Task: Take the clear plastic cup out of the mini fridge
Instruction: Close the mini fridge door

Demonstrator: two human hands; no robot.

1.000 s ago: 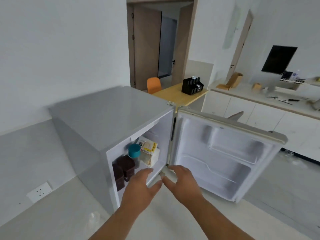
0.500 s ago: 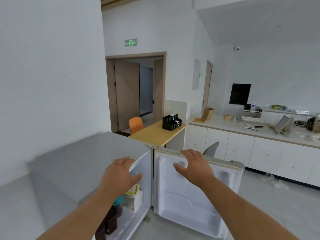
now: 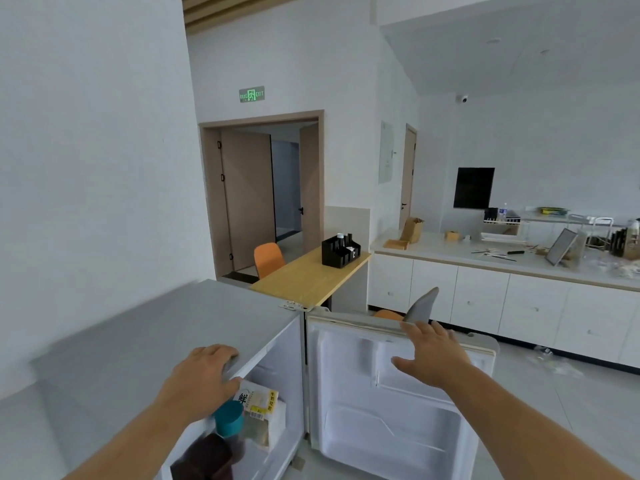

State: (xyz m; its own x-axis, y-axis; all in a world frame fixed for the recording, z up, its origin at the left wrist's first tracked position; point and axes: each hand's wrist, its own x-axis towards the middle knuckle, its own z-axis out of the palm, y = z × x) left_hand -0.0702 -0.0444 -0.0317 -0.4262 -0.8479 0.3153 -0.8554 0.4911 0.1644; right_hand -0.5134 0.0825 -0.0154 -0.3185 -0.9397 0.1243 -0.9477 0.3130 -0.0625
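The left hand (image 3: 204, 370) grips the front top edge of the mini fridge (image 3: 156, 337), fingers curled over it and thumb beneath, while the right hand (image 3: 429, 355) rests with straight, spread fingers on the top rim of the open door (image 3: 398, 410). Inside sit a teal-topped vessel (image 3: 228, 419), a carton (image 3: 263, 407) and brown boxes (image 3: 204, 459) (blurred). Whether the teal-topped one is the clear plastic cup, I cannot tell.

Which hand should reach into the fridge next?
Left, probably. The left hand grips the front top edge of the grey mini fridge, directly above its open compartment; the right hand touches the top edge of the white open door, off to the side.
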